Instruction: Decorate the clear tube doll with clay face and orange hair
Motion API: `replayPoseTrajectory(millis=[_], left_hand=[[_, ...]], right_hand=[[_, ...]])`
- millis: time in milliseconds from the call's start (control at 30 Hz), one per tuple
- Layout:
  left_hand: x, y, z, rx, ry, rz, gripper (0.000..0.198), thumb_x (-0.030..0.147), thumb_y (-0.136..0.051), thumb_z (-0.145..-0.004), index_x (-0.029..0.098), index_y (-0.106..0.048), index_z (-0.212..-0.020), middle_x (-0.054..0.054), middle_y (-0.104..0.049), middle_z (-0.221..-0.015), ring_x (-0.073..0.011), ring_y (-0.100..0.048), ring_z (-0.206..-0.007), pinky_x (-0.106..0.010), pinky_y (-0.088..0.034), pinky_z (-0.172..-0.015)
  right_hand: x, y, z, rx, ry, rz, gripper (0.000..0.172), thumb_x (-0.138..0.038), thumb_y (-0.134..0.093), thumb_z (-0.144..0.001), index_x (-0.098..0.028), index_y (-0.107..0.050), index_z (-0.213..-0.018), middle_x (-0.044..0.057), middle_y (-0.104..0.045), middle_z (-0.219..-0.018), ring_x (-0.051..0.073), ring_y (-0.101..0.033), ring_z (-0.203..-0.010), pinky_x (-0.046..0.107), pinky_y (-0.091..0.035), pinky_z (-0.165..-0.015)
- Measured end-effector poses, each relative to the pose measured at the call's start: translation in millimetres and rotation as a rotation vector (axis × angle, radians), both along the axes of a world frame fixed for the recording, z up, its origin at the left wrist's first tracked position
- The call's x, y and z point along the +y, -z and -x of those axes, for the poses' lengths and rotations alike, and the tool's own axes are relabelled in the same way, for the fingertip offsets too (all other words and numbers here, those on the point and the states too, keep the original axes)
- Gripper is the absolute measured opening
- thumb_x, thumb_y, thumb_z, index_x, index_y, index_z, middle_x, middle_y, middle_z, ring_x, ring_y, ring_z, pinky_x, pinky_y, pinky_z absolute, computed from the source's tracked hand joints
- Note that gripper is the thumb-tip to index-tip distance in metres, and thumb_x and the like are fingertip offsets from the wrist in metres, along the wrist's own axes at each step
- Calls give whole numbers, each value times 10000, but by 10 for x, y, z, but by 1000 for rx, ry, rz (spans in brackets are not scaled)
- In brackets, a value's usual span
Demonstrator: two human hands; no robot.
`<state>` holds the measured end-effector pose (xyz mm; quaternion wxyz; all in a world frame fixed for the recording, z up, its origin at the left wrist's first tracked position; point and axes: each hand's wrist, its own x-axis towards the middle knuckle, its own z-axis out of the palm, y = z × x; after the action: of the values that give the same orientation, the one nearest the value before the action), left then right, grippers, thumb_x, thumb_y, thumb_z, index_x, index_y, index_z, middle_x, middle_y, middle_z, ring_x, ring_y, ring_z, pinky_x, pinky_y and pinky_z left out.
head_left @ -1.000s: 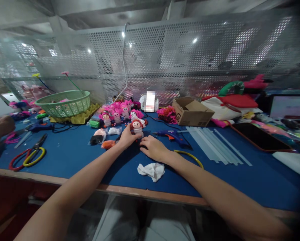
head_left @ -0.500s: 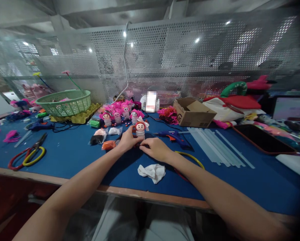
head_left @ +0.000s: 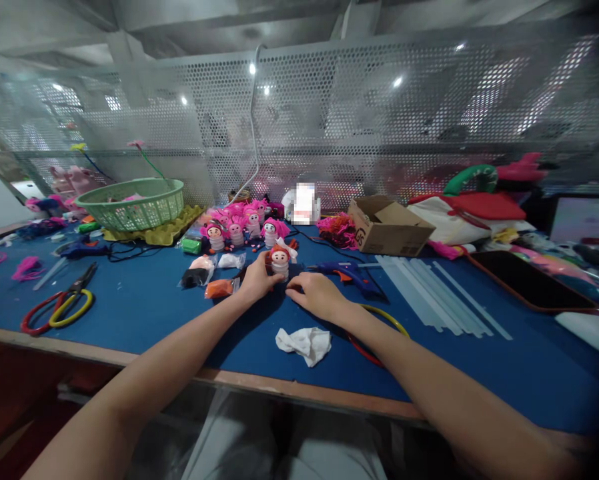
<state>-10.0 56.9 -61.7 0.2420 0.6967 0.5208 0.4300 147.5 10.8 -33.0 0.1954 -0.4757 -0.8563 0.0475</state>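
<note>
A small doll (head_left: 279,259) with red hair, a white bow and a pale ribbed body stands upright at the middle of the blue table. My left hand (head_left: 257,277) is closed around its left side. Just to the right of the doll, my right hand (head_left: 313,292) rests low over the table with its fingers curled together; whether something small is pinched there is hidden. Nearer to me lies a crumpled white tissue (head_left: 304,344). A blue glue gun (head_left: 348,273) is behind my right hand, and scissors with red and yellow handles (head_left: 379,333) lie partly under my right forearm.
Several pink-haired dolls (head_left: 235,230) stand behind, with clay packets (head_left: 219,288) before them. Glue sticks (head_left: 432,293), a cardboard box (head_left: 392,230) and a dark tablet (head_left: 529,280) are on the right. A green basket (head_left: 134,207) and more scissors (head_left: 72,303) are on the left.
The doll has tilted or turned slightly and sits a little lower in my left hand. My right hand has drawn slightly away from it to the right.
</note>
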Motion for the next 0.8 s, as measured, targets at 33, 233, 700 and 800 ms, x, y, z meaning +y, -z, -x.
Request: replayPoseTrajectory(millis=[33, 233, 700, 800], left_hand=[[-16, -3, -12, 5, 1, -4, 540, 148, -694, -557, 153, -495, -1059, -80, -644, -954, -202, -614, -834, -338, -478, -765], [-212, -294, 65, 115, -22, -48, 545, 142, -713, -522, 156, -548, -1041, -56, -650, -864, -185, -606, -738, -310, -476, -726], [242, -444, 879, 786, -80, -170, 237, 65, -637, -505, 172, -659, -716, -74, -643, -782, -253, -556, -849, -329, -404, -804], [176, -478, 871, 783, -64, -211, 155, 102, -601, -587, 156, -654, -721, -93, -635, -816, -255, -544, -883, -346, -399, -819]], right_hand=[[1, 3, 0, 1, 0, -1, 182, -253, -525, -766, -194, -683, -833, 68, -680, -816, 186, -615, -748, 267, -425, -692], [1, -19, -24, 32, 0, -8, 183, -264, -515, -775, -190, -678, -812, 63, -679, -818, 180, -615, -754, 267, -429, -709], [-106, -125, -2, 282, -66, 3, 156, -210, -515, -758, -184, -654, -692, 38, -672, -734, 159, -598, -690, 260, -423, -663], [-140, -155, 24, 349, -95, -13, 150, -210, -522, -759, -185, -645, -676, 26, -655, -699, 140, -578, -642, 242, -415, -612]])
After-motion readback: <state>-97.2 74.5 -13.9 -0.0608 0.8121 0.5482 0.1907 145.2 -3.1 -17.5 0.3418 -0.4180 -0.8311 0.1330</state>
